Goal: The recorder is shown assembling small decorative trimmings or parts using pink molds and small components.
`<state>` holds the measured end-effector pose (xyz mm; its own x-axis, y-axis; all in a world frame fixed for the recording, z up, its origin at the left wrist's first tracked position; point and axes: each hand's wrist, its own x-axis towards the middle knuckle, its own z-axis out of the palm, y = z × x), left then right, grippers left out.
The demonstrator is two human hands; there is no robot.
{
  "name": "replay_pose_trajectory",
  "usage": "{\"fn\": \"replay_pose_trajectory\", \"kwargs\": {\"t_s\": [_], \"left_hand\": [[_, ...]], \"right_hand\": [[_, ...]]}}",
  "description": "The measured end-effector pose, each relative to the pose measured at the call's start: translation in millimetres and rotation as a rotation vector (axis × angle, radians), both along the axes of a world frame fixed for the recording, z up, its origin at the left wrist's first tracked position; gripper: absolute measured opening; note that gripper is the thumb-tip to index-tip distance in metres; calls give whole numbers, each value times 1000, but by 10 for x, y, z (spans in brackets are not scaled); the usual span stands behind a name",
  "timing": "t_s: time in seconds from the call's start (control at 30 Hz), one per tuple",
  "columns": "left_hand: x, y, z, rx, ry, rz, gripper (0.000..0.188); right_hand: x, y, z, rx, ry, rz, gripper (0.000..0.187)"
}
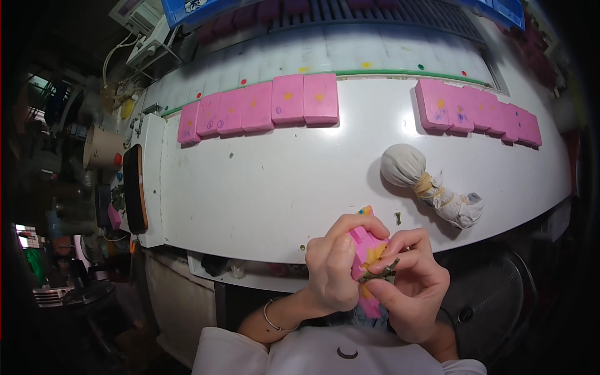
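Close to my body, at the table's front edge, my left hand (333, 265) is closed around a pink piece with yellow patches (370, 240), perhaps a soft rubber block. Its tip shows above my fingers and its lower end hangs below them. My right hand (412, 281) pinches a small dark green piece (389, 270) against the yellow part. How the green piece is joined to the pink one is hidden by my fingers. A small green scrap (398, 218) lies on the white table (250, 194) just beyond my right hand.
A white cloth bundle tied with tan bands (425, 184) lies right of my hands. Pink blocks (288, 100) line the far left, and more pink blocks (462, 109) stand far right. A phone-like dark slab (134, 187) rests on the left ledge. Blue trays (206, 9) stand behind.
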<state>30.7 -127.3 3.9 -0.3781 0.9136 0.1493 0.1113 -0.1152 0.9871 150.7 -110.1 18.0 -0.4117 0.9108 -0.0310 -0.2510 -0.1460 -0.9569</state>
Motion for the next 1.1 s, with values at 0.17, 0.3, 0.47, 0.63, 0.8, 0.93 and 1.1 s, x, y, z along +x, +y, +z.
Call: {"fn": "replay_pose_trajectory", "kwargs": {"t_s": [0.17, 0.3, 0.47, 0.63, 0.8, 0.93, 1.1], "left_hand": [[-15, 8, -55, 74, 35, -3, 40], [-24, 30, -64, 72, 53, -6, 40], [-5, 26, -74, 54, 31, 5, 40], [17, 33, -93, 61, -9, 18, 40], [70, 37, -29, -35, -16, 52, 48], [73, 31, -72, -7, -70, 38, 44], [72, 15, -75, 0, -122, 29, 41]], "right_hand": [[-29, -4, -17, 63, -60, -25, 24], [-55, -6, -17, 11, -68, -45, 22], [-55, 8, -33, -44, -47, -47, 20], [-42, -8, -60, -149, 22, -63, 19], [-30, -5, -43, -231, 62, -61, 18], [-18, -20, -49, -227, 82, -71, 18], [-32, -29, -59, -236, 87, -92, 18]]}}
